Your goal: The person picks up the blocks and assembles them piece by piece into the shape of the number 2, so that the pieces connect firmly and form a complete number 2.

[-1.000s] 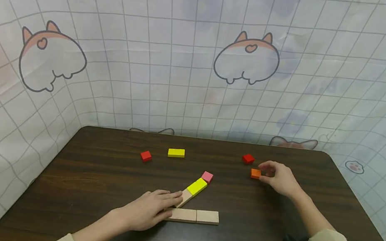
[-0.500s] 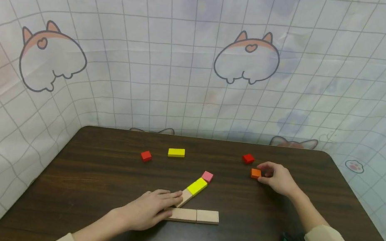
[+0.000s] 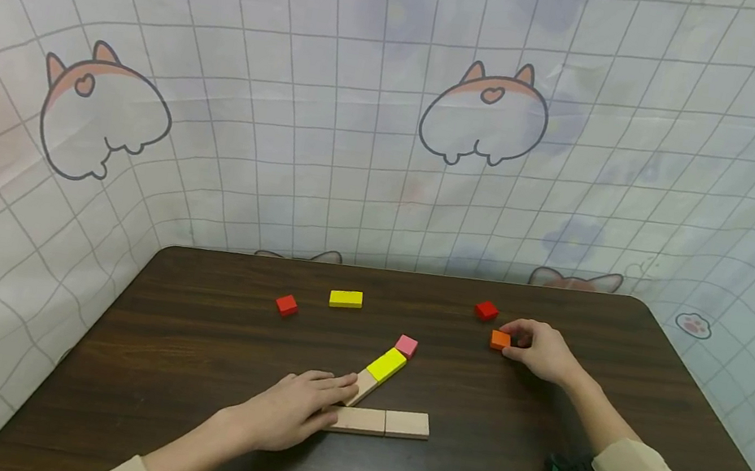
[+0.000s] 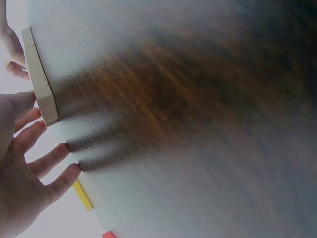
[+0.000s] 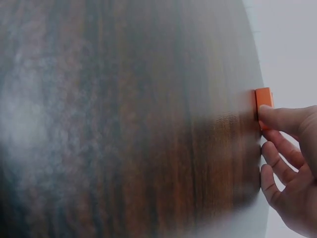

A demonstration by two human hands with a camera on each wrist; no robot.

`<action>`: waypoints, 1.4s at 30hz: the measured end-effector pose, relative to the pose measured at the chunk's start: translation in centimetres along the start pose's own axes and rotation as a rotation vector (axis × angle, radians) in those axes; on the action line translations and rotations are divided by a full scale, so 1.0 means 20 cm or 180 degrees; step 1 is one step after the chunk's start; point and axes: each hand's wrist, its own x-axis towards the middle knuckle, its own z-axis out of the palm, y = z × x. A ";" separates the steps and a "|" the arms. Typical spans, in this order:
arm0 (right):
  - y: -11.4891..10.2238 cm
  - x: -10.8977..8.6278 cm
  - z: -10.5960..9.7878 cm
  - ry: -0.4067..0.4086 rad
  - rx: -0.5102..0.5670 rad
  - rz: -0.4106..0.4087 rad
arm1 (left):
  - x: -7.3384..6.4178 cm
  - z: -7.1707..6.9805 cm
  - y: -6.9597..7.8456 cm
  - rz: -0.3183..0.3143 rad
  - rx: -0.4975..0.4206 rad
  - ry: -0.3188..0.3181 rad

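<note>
**Pinching the orange block [image 3: 500, 341] at right, resting the left hand [image 3: 296, 410] over pale wood**

Grasps the orange block by its right side, between thumb and index finger of the right hand [image 3: 542, 352], with the remaining fingers loosely bent near the dark wood-grain tabletop [image 3: 496, 468]. Appears to be sitting on that surface, not raised. Impossible to tell the index fingertip's exact contact with the far face.

For a sound grip, set thumb and index finger squarely on opposite faces and press only enough to prevent twisting. Likely to pivot if pinched at a corner. Mind the red block [image 3: 486, 311] just beyond and slightly left; avoid brushing it with the index finger.

At left, lies palm down with fingers extended and spread, grasping nothing, across the plain wooden block [image 3: 363, 386] and the left end of the near wooden row [image 3: 407, 425]. Use light, even pressure there, with no sideways push, to avoid skewing the diagonal: from plain wood through the bright yellow block [image 3: 386, 365] to the pink block [image 3: 407, 346] at its far end.

Farther left, well apart from the right hand: a loose yellow block [image 3: 346, 299] and a second red block [image 3: 286, 305].
</note>
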 end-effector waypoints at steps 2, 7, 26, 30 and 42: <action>0.00 0.00 0.00 -0.0006 -0.0001 -0.0009 | 0.00 0.00 0.00 0.0001 0.0001 -0.0001; 0.00 0.00 0.00 -0.0025 0.0005 -0.0007 | 0.00 0.00 0.00 0.0013 0.0003 0.0004; -0.09 0.05 0.02 -0.0059 0.0015 -0.0170 | 0.00 0.00 0.00 0.0000 -0.0013 0.0016; -0.11 0.08 0.04 -0.0038 0.0007 -0.0234 | 0.00 0.00 0.00 0.0012 -0.0013 0.0026; -0.22 0.13 0.10 -0.0097 0.0021 -0.0358 | 0.00 0.00 0.00 0.0015 -0.0025 0.0034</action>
